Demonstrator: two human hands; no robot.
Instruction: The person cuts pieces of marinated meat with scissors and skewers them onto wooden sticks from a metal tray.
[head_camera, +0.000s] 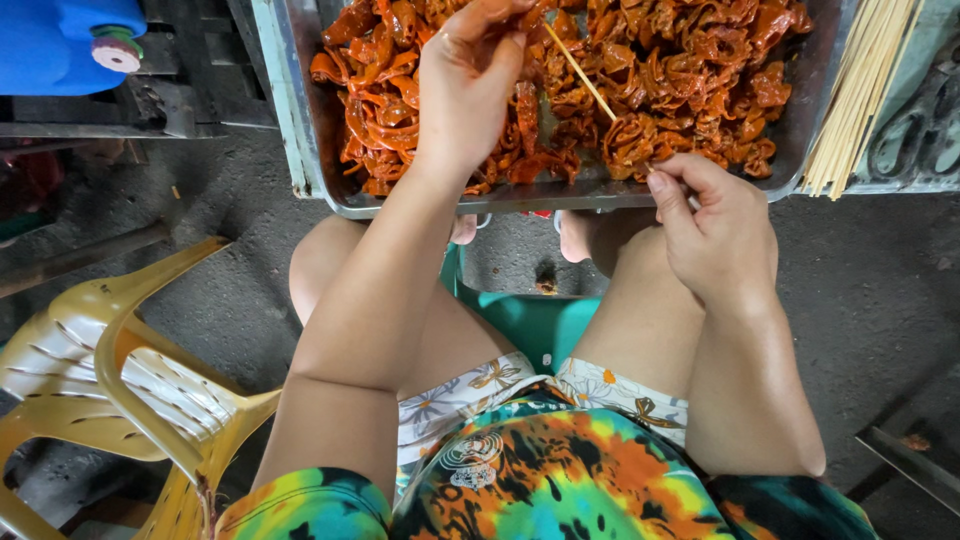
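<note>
- Rough grey concrete floor (860, 290) is what we're sitting over, on a green plastic seat (535, 325), with a yellow plastic chair (130, 390) tipped over off to our left and a blue jug (70, 40) up in the far left corner.
- Right in front of our knees sits a metal tray (300, 140) heaped with reddish-orange marinated meat pieces (690, 80), close enough that both arms reach it without leaning, which looks like the point of parking it there.
- Our left hand (465, 85) is over the pile, fingers bunched narrow, pinching a piece of meat up at the tip end of the skewer.
- Our right hand (715, 235) sits at the tray's near edge, fingers curled tight around the butt end of the bamboo skewer (580, 75), thumb on top to steady it.
- That stick's long axis runs diagonally: low end in our right fist, pointed end angling up and left toward our left fingers.
- A bundle of spare skewers (860, 90) lies along the tray's right side, handy for our right hand.
</note>
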